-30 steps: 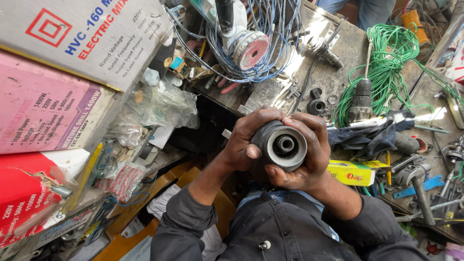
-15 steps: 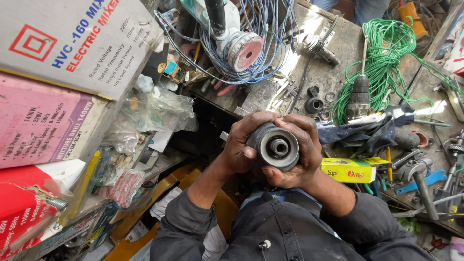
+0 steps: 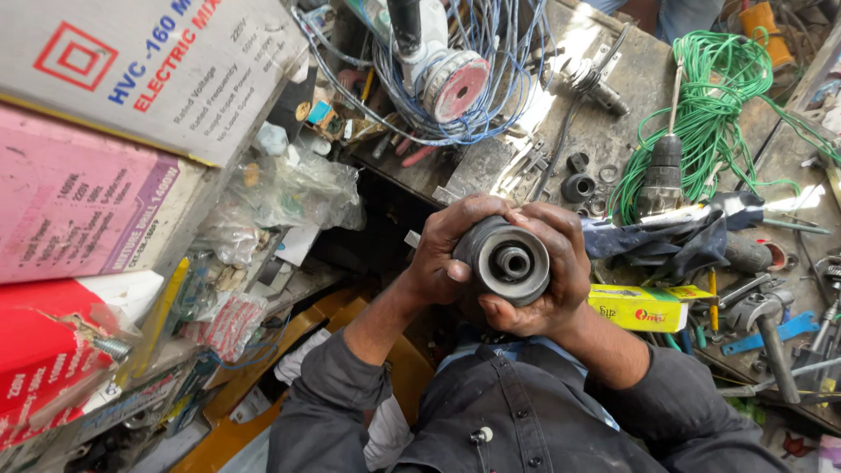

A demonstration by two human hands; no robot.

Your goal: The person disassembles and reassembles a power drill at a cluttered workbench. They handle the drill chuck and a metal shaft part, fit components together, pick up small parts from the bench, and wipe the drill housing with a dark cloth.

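Held part: a grey round motor housing [image 3: 506, 260], a metal cylinder with a bearing seat and a dark bore in its centre, is being held in front of the person's chest, above the dark gap before the worktop [image 3: 613, 131].
Change: compared with one second ago, the open end of the housing is showing a smaller, darker ring, where before a bright white ring was facing the camera; the part is sitting a little more to the right in the hands. In my judgement the person is turning or inspecting it, not putting it down.
Left hand: the left hand [image 3: 438, 254] is wrapping the left side of the housing; its fingers [image 3: 460, 273] are clenched closely on the rim.
Right hand: the right hand [image 3: 552, 280] is cupping the right and lower side, its fingers curled tightly around the body. Both hands are grasping the same part.
Just beside: a yellow small box [image 3: 644, 308] and a dark blue cloth [image 3: 666, 241] are lying right of the hands.
Further: a green coiled cable [image 3: 701, 123] with a black drill chuck [image 3: 661, 175] on it, a bundle of blue wire [image 3: 491, 52], an angle grinder with a red disc [image 3: 451, 79].
Left side: big cardboard boxes [image 3: 131, 79] are standing in a stack.
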